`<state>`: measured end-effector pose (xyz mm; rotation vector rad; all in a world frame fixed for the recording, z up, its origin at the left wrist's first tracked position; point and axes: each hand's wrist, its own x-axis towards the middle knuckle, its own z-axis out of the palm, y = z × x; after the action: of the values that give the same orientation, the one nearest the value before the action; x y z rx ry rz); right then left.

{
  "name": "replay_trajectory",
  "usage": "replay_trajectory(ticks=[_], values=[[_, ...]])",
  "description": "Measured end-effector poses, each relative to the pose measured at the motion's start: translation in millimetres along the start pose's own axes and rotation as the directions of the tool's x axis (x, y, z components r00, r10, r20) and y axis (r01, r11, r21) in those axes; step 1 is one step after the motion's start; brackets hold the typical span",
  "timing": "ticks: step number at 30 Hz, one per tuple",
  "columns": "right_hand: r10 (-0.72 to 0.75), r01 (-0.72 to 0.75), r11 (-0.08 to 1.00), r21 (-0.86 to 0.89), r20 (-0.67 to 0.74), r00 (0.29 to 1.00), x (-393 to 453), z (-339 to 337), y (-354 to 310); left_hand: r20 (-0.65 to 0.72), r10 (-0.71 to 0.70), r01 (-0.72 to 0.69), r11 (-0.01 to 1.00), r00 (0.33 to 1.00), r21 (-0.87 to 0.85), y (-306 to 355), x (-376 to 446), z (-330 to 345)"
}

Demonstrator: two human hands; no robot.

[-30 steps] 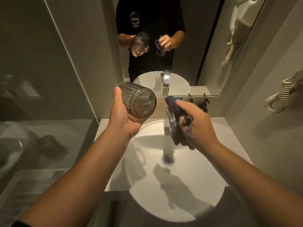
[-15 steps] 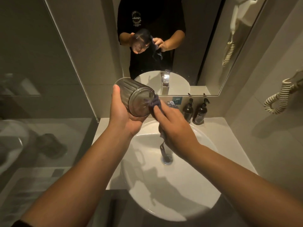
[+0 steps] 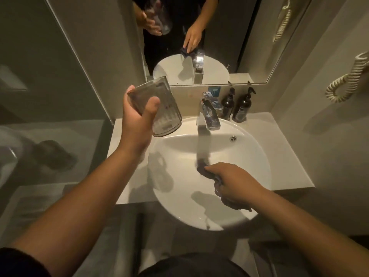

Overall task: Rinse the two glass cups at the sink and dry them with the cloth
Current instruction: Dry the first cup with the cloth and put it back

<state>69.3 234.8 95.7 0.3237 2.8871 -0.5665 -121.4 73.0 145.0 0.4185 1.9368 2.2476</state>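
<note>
our left hand [image 3: 137, 124] grips a ribbed glass cup [image 3: 159, 108] at ten o'clock of the sink [image 3: 249, 152], long axis tilted, base toward the basin. our right hand [image 3: 237, 186] clutches the dark cloth [image 3: 205, 170], low at four o'clock from the cup, well apart.

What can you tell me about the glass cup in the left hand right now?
The glass cup is clear and slightly smoky, with fine vertical ribs down its wall and a thick base. It looks empty. It is tilted, rim up and away toward the mirror, base down toward the sink. The left hand grips it, thumb across the near wall and fingers round the far side. It hangs in the air over the sink's left rim, left of the faucet, clear of the cloth.
</note>
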Motion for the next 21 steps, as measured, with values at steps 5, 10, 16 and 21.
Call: replay_trajectory(ticks=[5, 10, 16, 21], values=[[-0.009, 0.008, 0.993, -0.122, -0.006, 1.0, -38, 48, -1, 0.244, 0.024, -0.102, 0.945, 0.97, 0.31, -35, -37, -17], [0.089, -0.093, 0.994, -0.049, -0.087, 0.992, -68, 81, 1, 0.299, -0.082, -0.044, 0.919, 0.951, 0.392, -67, -78, -23], [0.069, -0.043, 0.97, -0.239, 0.1, 0.993, -88, 114, 25, 0.26, -0.163, 0.043, 0.91, 0.952, 0.413, -85, -127, -36], [0.041, 0.028, 0.96, -0.278, 0.24, 0.97, -92, 110, 33, 0.198, -0.189, 0.084, 0.893, 0.962, 0.442, -91, -177, -38]])
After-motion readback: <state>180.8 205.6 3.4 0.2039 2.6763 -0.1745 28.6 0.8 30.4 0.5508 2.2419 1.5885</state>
